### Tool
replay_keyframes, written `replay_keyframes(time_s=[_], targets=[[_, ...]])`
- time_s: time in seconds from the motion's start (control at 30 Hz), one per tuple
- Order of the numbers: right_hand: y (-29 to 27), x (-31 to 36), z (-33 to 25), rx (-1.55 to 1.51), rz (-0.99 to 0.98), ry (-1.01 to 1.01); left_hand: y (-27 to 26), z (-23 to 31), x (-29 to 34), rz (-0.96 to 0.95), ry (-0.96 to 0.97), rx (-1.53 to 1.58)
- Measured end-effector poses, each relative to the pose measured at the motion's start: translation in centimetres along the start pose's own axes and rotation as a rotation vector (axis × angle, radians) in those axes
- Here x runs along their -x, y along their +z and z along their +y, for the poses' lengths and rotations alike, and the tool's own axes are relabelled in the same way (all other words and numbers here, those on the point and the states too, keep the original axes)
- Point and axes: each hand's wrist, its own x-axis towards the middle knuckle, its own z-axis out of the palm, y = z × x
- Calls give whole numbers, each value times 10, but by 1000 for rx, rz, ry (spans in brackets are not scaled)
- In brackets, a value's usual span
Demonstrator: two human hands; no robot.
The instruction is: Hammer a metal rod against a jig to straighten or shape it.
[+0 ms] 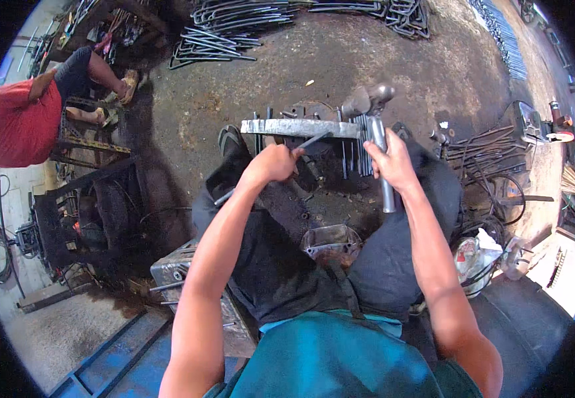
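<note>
My left hand (274, 163) is closed round a thin metal rod (315, 140). The rod slants up to the right, and its far end reaches the front edge of a long worn steel bar (287, 127) between my knees. Whether it touches the bar I cannot tell. My right hand (393, 162) grips the tubular metal handle of a hammer (368, 101). The hammer's head is beyond the bar's right end, apart from the rod. Several thin rods (366, 147) hang or stand below the bar's right part.
Bent rods (234, 33) lie in piles on the far floor. At the right are more rods (483, 149) and cables. A metal container (332, 240) sits between my thighs, a metal box (175, 268) by my left leg. A person in red (22, 123) sits at the left.
</note>
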Motion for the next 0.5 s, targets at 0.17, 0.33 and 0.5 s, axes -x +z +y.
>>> replay_keyframes(time_s=[0.17, 0.33, 0.5], targets=[[1, 4, 7, 72, -81, 59, 2, 8, -3, 63, 28, -27], [7, 7, -6, 89, 29, -131, 12, 12, 1, 160, -17, -77], [16, 13, -21, -76, 125, -361, 14, 12, 4, 261, 21, -96]])
